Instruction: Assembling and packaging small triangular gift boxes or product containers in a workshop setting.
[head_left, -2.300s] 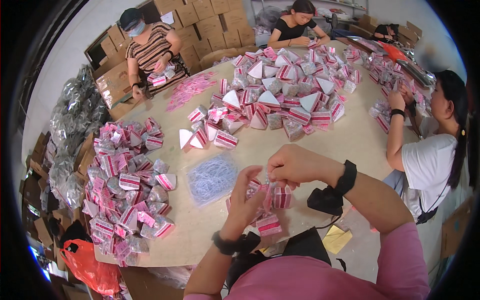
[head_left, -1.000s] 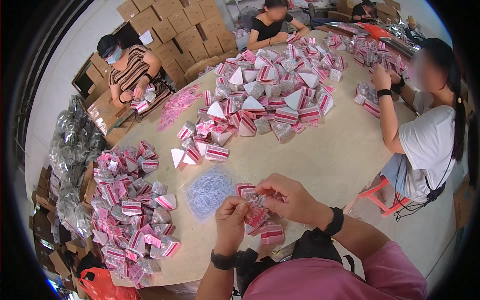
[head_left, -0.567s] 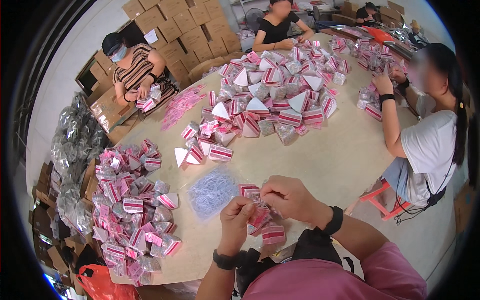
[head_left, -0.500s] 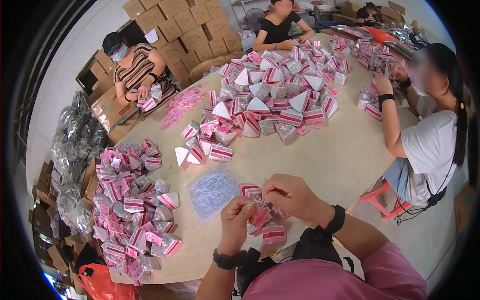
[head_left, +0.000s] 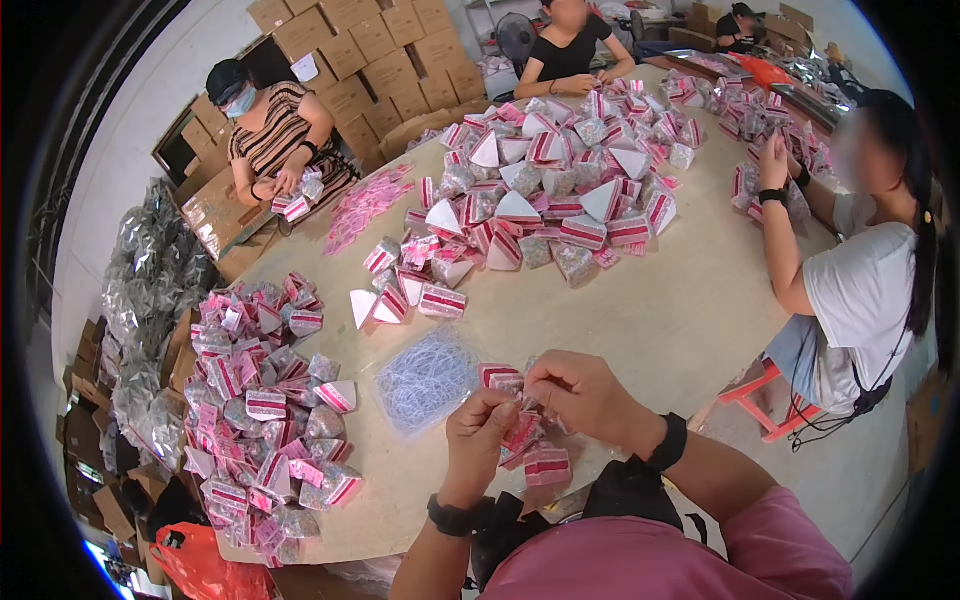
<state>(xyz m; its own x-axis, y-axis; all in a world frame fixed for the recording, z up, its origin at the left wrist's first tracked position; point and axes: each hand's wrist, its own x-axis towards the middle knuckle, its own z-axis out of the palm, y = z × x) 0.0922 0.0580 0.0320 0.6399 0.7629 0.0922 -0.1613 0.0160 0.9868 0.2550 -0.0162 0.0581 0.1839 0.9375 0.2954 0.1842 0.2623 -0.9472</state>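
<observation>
Near the table's front edge, my left hand (head_left: 478, 440) and my right hand (head_left: 588, 398) come together in closed pinches. Between them is the gathered top of a clear plastic bag with a pink card, holding a pink-and-white cake-slice-shaped piece (head_left: 522, 436). Whether a thin tie is between my fingertips is too small to tell. Just below lies another wrapped cake-slice piece (head_left: 547, 466), and one more (head_left: 500, 377) shows behind my fingers. Left of my hands, a flat clear bag of thin white strings (head_left: 427, 380) lies on the table.
A heap of wrapped pieces (head_left: 265, 420) covers the table's left side; a larger heap (head_left: 550, 190) fills its far middle. Loose pink cards (head_left: 368, 205) lie at the far left. Co-workers sit around the table (head_left: 640, 310). A red plastic bag (head_left: 205, 565) hangs at lower left.
My hands stay almost in place, still pinching the bag top, with only a slight shift of the fingers. The co-worker at right has brought their hands up closer together.
</observation>
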